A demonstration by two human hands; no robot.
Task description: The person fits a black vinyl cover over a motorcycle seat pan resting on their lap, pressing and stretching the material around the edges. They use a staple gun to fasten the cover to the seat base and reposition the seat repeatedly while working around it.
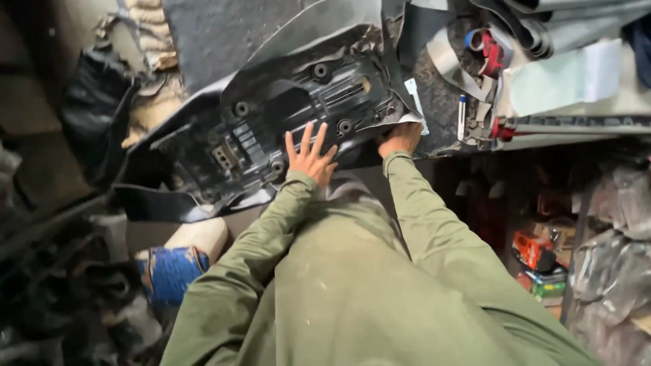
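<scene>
The left hand (310, 160) lies flat with its fingers spread on a black moulded plastic panel (271, 129), a ribbed piece with round bolt holes that rests upside down on the table (583, 88), its near edge overhanging toward the person. The right hand (400, 139) is curled over the panel's near edge where grey covering material (434, 102) wraps around it; its grip looks pressed together on that edge, though the fingertips are hidden. Just beyond the right hand lie a white-and-blue pen (461, 115) and red-handled scissors (491, 54). A blue-wrapped roll (169, 271) sits low at the left. Judging by the overhang, the panel could tip off if the flat hand lifts, and the covering could slip or wrinkle if the right hand's hold slackens.
</scene>
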